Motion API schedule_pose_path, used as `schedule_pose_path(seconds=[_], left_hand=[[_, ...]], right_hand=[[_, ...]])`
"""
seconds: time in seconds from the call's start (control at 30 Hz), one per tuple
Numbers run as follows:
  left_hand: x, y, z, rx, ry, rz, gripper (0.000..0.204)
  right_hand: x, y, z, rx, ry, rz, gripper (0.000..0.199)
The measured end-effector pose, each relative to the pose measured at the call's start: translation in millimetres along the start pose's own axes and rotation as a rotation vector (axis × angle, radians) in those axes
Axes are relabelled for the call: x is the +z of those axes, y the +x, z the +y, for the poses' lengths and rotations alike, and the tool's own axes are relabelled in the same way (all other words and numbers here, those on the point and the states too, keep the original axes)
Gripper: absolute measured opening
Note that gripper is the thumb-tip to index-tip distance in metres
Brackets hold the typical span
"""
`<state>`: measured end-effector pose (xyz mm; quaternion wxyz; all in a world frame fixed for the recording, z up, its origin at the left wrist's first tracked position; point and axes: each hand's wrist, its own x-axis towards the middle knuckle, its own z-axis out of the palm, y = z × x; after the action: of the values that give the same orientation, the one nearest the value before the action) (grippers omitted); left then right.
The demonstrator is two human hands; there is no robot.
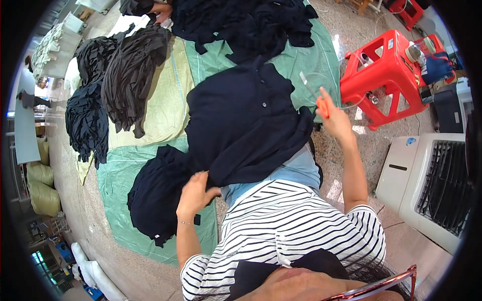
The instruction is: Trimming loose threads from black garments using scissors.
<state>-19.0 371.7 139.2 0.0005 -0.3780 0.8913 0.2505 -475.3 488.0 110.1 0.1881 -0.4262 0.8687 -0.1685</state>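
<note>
A dark navy knit garment with a button placket [246,113] lies across my lap and reaches forward over the green sheet. My right hand [335,119], raised to the right of it, is closed round an orange-handled cutting tool [324,107]. Its slim metal blade points up and away; the exact kind is unclear. At the garment's lower left edge is my left hand [195,193], thumb spread from the fingers, with the fingertips by the cloth. Beside that hand, a heap of navy garments [158,193] rests on the sheet.
More navy garments [246,22] are piled ahead. Stacks of dark grey clothes [133,75] lie on a yellowish sheet [173,95] to the left. On the right stand red plastic stools [374,80] carrying small items, and a white air cooler [406,170]. Another person's hand [161,12] shows at the top.
</note>
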Motion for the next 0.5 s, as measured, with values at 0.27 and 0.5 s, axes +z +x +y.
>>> schedule_pose_path(seconds=[0.27,0.5], left_hand=[[-3,158,93,0.495,-0.381,0.555,0.021],[35,217,91,0.352,-0.316,0.296,0.019]], right_hand=[[-8,-66,-26,-0.072,0.096,0.163,0.068],[-27,-89,-64,-0.211,0.150,0.166,0.043]])
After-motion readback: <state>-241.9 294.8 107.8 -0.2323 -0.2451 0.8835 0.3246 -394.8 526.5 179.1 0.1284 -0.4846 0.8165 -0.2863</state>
